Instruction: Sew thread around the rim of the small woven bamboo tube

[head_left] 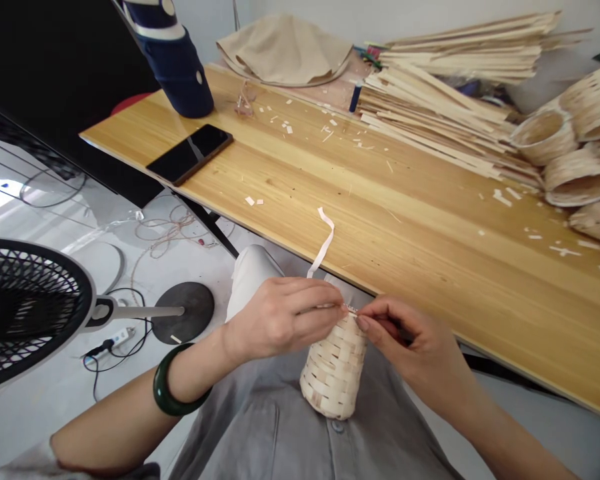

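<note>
A small woven basket (pixel 336 370) of pale wood strips rests against my grey clothing, its narrow rim turned toward the table edge. My left hand (pixel 293 317) is closed at the left of that rim, fingertips pressed together. What those fingertips pinch is hidden. On the rim's right side, my right hand (pixel 405 337) grips the edge between thumb and forefinger. A thin white strip (pixel 323 248) rises from behind my left hand and curls over the table edge; where its lower end goes, I cannot see.
On the wooden table (pixel 430 253) lie a black phone (pixel 190 155), a dark blue bottle (pixel 180 73), bundled wood strips (pixel 430 120), several woven baskets (pixel 583 177), a beige cloth (pixel 285 50) and scattered scraps. A fan (pixel 30 313) and cables stand at the left.
</note>
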Demonstrator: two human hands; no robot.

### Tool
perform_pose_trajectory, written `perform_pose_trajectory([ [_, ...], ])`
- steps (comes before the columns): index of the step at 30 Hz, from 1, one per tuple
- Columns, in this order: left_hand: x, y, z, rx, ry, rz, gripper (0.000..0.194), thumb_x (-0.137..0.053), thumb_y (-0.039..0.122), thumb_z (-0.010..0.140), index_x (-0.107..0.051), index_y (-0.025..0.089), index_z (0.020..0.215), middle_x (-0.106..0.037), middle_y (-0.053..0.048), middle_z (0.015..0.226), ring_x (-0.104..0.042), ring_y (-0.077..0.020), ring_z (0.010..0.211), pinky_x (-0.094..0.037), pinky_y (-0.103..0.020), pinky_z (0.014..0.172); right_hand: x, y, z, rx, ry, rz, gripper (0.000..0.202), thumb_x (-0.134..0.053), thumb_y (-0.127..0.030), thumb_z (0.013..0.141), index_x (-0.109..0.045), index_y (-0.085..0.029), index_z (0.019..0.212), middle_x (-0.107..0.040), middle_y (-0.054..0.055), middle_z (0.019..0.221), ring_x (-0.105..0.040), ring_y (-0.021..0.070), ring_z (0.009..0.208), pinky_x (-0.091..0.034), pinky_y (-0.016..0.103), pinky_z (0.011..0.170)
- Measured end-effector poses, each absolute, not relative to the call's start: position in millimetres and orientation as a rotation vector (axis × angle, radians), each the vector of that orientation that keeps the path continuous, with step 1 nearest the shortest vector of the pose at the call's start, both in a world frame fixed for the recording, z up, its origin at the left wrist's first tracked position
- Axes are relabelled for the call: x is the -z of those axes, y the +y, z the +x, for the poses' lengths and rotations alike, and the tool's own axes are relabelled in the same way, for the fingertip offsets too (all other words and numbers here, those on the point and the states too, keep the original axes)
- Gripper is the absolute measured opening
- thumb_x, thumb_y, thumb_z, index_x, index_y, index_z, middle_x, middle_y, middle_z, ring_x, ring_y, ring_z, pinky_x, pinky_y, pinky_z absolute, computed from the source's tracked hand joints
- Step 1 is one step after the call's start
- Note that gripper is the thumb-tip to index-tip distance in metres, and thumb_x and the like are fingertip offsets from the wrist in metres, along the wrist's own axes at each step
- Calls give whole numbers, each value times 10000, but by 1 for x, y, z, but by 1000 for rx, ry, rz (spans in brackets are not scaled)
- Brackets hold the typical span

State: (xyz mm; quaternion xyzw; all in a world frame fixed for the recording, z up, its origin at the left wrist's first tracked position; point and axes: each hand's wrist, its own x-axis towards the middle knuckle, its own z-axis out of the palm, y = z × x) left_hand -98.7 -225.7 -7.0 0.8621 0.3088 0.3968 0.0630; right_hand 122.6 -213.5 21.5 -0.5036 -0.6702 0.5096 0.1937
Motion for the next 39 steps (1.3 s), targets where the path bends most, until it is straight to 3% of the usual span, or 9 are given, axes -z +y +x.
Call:
perform_pose_trajectory([
  [5,10,-226,-84,-1281,1010,1989,53,-677,204,891,-698,156,890,-735,-95,949,-697,-197,970,-589,-333,859,-22,-214,125,-1389,-1947,-1442,216,-578,-390,926,-668,-213,841,-593,-9,681,-460,111,584,-373,226,527],
  [13,3,-219,-86,-900,966,1325,145,-704,272,868,-722,146,937,-710,-38,887,-648,-140,862,-513,-242,779,-23,-215,124,-1358,-1953,-1447,212,-582,-375,915,-670,-207,822,-528,-26,620,-411,102,549,-356,215,504],
  [25,8,-212,-88,-704,802,937,127,-710,269,849,-734,148,879,-713,-22,842,-629,-120,792,-480,-247,764,-25,-213,124,-1348,-2012,-1427,223,-572,-376,919,-667,-200,819,-511,-21,633,-394,104,557,-344,230,509],
  [39,9,-213,-85,-714,850,812,93,-759,216,749,-704,141,746,-716,-30,857,-651,-136,821,-497,-274,781,-27,-212,123,-1371,-2009,-1409,223,-571,-372,923,-653,-201,807,-478,-30,622,-388,103,557,-339,228,511],
])
